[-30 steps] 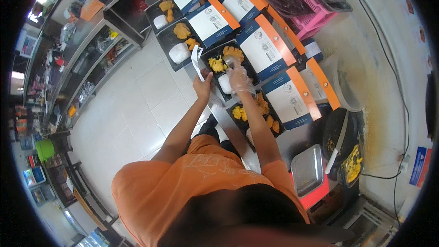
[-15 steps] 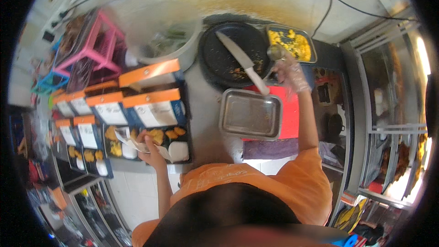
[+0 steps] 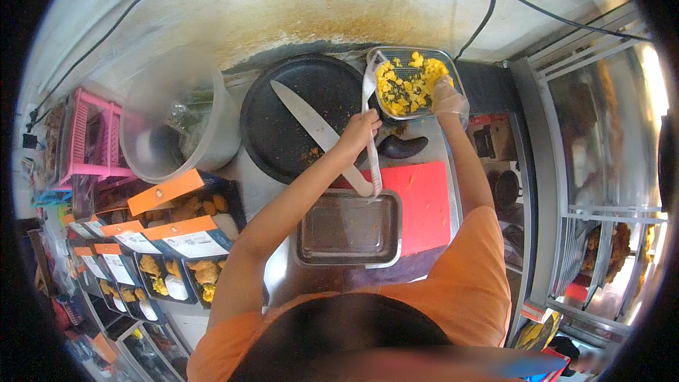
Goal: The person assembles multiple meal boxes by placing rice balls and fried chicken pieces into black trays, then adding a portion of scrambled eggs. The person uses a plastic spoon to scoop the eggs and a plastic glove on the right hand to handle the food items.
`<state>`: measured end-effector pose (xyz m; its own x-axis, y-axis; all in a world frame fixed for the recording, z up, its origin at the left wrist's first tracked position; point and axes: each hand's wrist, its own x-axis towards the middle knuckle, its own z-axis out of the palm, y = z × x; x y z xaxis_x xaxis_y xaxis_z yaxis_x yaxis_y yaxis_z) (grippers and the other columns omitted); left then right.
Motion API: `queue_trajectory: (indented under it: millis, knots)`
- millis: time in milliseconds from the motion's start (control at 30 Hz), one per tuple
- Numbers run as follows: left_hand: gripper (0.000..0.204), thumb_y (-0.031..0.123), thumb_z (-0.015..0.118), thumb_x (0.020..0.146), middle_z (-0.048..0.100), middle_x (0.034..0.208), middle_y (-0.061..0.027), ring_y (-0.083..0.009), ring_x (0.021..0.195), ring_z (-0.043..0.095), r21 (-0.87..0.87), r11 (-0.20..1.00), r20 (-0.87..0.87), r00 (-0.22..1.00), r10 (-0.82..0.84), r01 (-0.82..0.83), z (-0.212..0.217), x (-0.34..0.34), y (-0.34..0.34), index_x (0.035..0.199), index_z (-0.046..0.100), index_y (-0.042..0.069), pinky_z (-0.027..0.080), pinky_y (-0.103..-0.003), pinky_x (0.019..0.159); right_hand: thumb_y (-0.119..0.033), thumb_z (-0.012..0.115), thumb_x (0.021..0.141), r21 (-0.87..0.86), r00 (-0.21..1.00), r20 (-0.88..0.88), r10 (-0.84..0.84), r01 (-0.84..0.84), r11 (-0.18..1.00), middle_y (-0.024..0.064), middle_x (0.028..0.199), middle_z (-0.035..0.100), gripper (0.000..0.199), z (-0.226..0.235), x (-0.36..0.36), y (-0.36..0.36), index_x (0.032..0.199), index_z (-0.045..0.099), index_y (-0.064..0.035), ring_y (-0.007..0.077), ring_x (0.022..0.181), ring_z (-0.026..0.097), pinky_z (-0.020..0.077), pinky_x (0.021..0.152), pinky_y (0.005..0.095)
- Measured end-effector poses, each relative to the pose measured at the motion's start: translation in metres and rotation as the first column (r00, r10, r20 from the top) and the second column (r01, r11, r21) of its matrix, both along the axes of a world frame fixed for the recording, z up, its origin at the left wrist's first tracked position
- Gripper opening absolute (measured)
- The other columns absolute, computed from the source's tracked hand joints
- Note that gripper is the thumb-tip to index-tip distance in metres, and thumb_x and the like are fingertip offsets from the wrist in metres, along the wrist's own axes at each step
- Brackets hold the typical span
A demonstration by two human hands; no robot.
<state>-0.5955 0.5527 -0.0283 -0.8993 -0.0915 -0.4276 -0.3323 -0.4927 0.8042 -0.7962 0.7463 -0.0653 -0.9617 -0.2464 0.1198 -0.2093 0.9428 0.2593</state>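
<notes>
My left hand (image 3: 359, 131), bare, is closed on a long, narrow white paper strip (image 3: 373, 148). The strip's upper end reaches the rim of a glass-like tray (image 3: 456, 74), and its lower end hangs over a metal tray. In the glass-like tray lie scrambled egg pieces (image 3: 407, 92), yellow and loose. My right hand (image 3: 448, 99), in a clear plastic glove, dips into the tray's right side with its fingers bunched around egg. A large knife (image 3: 311, 122) with a pale handle rests across a round black pan (image 3: 265, 131) beneath my left forearm.
An empty metal tray (image 3: 348, 230) overlaps a red cutting board (image 3: 417, 205). A dark curved object (image 3: 403, 146) lies below the egg tray. Left stand several food boxes (image 3: 187, 237) with orange-edged lids, a translucent tub (image 3: 219, 127) and a pink rack (image 3: 95, 131). A glass cabinet (image 3: 601, 120) borders the right.
My left hand has moved from the food boxes across to the egg tray, carrying the strip. My right hand has gone into the egg, and the round metallic item beside it is no longer there.
</notes>
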Motion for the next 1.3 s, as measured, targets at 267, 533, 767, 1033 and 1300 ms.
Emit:
queue_trajectory:
  millis: [267,533,767,1033,1300]
  knots:
    - [0.024,0.030,0.048,0.095,0.049,0.082,-0.0004,-0.0116,0.078,0.051,0.078,0.994,-0.017,0.997,-0.080,0.081,-0.043,-0.044,0.010,0.092,0.049,0.006,0.047,-0.030,0.078,-0.021,0.045,0.092,-0.079,0.907,0.253,0.336,-0.327,0.942,0.0183,0.097,0.068,0.032,-0.034,-0.060,0.024,0.113,0.063,-0.0056,0.0354,0.089,0.067,0.0534,0.074,0.0450]
    - [0.019,0.026,0.048,0.093,0.049,0.076,0.0000,-0.0137,0.072,0.053,0.138,0.988,0.086,0.993,-0.078,0.066,-0.045,-0.053,0.011,0.089,0.049,0.007,0.048,-0.030,0.071,-0.009,0.060,0.079,-0.553,0.658,0.353,0.666,-0.427,0.715,0.0198,0.087,0.064,0.030,0.015,0.028,-0.031,0.109,0.057,-0.0037,0.0346,0.080,0.063,0.0498,0.072,0.0416]
    - [0.018,0.021,0.049,0.091,0.043,0.068,0.0015,-0.0133,0.063,0.048,0.234,0.966,0.092,0.987,-0.132,0.107,-0.053,-0.058,0.012,0.077,0.045,0.011,0.046,-0.030,0.063,-0.012,0.061,0.078,-0.572,0.330,0.648,0.687,-0.385,0.724,0.0045,0.072,0.054,0.019,0.048,0.012,-0.041,0.096,0.059,-0.0042,0.0155,0.064,0.052,0.0412,0.056,0.0301]
    - [0.034,0.030,0.045,0.094,0.047,0.064,-0.0036,-0.0158,0.056,0.047,0.087,0.994,-0.101,0.994,-0.049,0.058,-0.047,-0.018,0.012,0.072,0.050,0.005,0.036,-0.033,0.051,-0.017,0.055,0.088,-0.707,0.351,0.642,0.681,0.616,0.349,-0.0067,0.069,0.047,0.006,0.003,-0.011,0.007,0.086,0.055,-0.0116,0.0025,0.052,0.038,0.0318,0.045,0.0194]
    - [0.044,0.035,0.041,0.100,0.067,0.096,-0.0069,-0.0127,0.072,0.061,-0.234,0.929,-0.342,0.871,-0.354,0.286,0.043,0.218,-0.083,0.126,0.055,0.003,0.051,-0.028,0.064,-0.034,0.054,0.090,-0.804,0.645,0.555,0.525,0.578,0.141,0.0006,0.106,0.059,0.042,0.008,0.025,0.024,0.124,0.055,-0.0090,0.0144,0.097,0.055,0.0439,0.083,0.0288]
